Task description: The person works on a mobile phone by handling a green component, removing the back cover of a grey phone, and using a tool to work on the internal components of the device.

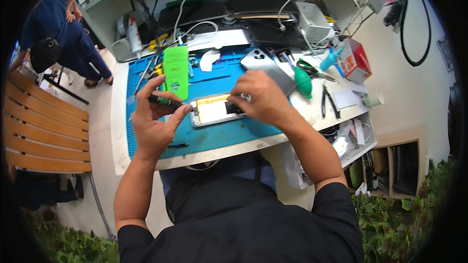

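Head view shows the left hand [155,119] closed around a green-handled screwdriver [165,101], its tip at the left end of the opened phone [217,109], while the right hand [261,100] presses fingers down on the phone's right end (curled, gripping nothing I can make out). Phone lies mid-mat [214,134] before the person, a green card [176,70] behind, pliers [329,100] well right. Step looks like screw work inside; next calls for a steady, square tip.

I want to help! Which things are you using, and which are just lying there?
In use: left hand holding the green-handled screwdriver; right hand pressing the opened phone; blue mat.

Lying about: green card, teal blower, scissors, pliers, red box.
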{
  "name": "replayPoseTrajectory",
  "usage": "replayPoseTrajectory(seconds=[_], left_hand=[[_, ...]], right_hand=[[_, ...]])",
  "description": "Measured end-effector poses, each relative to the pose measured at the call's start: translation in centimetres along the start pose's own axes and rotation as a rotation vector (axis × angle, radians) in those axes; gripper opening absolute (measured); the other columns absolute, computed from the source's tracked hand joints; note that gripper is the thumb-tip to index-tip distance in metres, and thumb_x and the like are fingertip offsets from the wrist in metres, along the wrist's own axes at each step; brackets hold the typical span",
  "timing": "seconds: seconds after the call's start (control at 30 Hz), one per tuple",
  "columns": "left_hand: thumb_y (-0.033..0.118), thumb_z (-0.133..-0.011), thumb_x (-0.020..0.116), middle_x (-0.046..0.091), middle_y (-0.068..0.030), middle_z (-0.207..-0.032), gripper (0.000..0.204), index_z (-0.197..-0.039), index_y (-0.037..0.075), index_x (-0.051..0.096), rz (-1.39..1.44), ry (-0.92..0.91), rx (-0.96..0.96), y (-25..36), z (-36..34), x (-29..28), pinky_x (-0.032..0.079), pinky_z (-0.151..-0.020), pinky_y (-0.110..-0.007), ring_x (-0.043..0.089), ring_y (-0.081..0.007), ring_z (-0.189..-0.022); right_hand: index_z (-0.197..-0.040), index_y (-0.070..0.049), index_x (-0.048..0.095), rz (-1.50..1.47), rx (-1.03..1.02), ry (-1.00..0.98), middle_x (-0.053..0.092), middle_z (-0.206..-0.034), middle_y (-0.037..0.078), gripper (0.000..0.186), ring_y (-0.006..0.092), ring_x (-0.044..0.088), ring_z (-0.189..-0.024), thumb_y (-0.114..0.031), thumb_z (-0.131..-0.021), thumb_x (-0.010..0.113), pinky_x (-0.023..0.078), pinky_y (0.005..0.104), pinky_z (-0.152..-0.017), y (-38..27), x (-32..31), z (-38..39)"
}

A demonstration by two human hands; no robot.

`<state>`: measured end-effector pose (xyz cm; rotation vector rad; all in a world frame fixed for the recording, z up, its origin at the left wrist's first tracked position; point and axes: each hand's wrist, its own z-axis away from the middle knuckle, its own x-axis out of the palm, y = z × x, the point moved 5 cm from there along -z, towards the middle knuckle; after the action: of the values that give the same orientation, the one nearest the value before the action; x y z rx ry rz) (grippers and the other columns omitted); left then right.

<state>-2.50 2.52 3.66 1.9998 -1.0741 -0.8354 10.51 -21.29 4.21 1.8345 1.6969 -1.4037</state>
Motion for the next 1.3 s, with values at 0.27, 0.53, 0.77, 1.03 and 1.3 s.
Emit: replayPoseTrajectory(seconds=[0.27, 0.53, 0.77, 1.03, 1.3], left_hand=[[-0.005, -0.087, 0.092, 0.072, -0.0093, -0.107, 0.083, -0.158, 0.004, 0.048, -0.007, -0.013, -0.011, -0.8, 0.1, -0.4, 0.067, -0.082, -0.025, 0.077, -0.0128, -0.095], [-0.009, -0.091, 0.088, 0.073, -0.0092, -0.107, 0.082, -0.16, 0.003, 0.045, 0.051, 0.072, -0.051, -0.2, 0.0, -2.4, 0.063, -0.09, -0.028, 0.076, -0.0131, -0.097], [-0.007, -0.09, 0.09, 0.075, -0.0104, -0.107, 0.084, -0.16, 0.003, 0.045, 0.008, 0.128, -0.078, 0.3, 1.2, -4.4, 0.063, -0.089, -0.026, 0.076, -0.0129, -0.097], [-0.006, -0.089, 0.09, 0.075, -0.0107, -0.106, 0.083, -0.159, 0.001, 0.045, -0.002, 0.196, -0.07, -0.2, 2.7, -5.8, 0.064, -0.084, -0.024, 0.076, -0.0125, -0.093], [-0.006, -0.091, 0.09, 0.076, -0.0101, -0.107, 0.084, -0.161, 0.003, 0.044, 0.065, 0.207, -0.075, 0.3, 2.7, -6.3, 0.061, -0.088, -0.024, 0.075, -0.0117, -0.096]], right_hand=[[-0.101, -0.003, 0.086, 0.228, 0.361, -0.052, 0.074, -0.093, 0.011, 0.015, 0.0328, 0.068, -0.099, -0.012, -0.09, 0.086, 0.055, 0.0433, -0.09, 9.5, -8.2, 3.8], [-0.13, 0.0, 0.079, 0.088, 0.191, -0.103, 0.076, -0.117, 0.019, 0.033, 0.0367, 0.068, -0.118, -0.015, -0.101, 0.073, 0.055, 0.0456, -0.105, 4.3, -4.2, 0.2], [-0.141, 0.002, 0.07, 0.089, 0.025, -0.637, 0.071, -0.135, 0.023, 0.072, 0.0392, 0.066, -0.127, -0.04, -0.087, 0.092, 0.053, 0.049, -0.109, -1.1, 4.2, -3.8], [-0.12, 0.002, 0.07, -0.148, 0.173, -0.948, 0.077, -0.104, 0.017, 0.065, 0.0344, 0.076, -0.096, -0.042, -0.08, 0.097, 0.059, 0.0474, -0.084, 0.0, 6.5, -8.1], [-0.15, 0.008, 0.057, -0.856, 0.631, -0.245, 0.077, -0.121, 0.017, 0.08, 0.0228, 0.079, -0.104, -0.023, -0.087, 0.095, 0.067, 0.0371, -0.087, 3.9, -0.5, -4.7]])
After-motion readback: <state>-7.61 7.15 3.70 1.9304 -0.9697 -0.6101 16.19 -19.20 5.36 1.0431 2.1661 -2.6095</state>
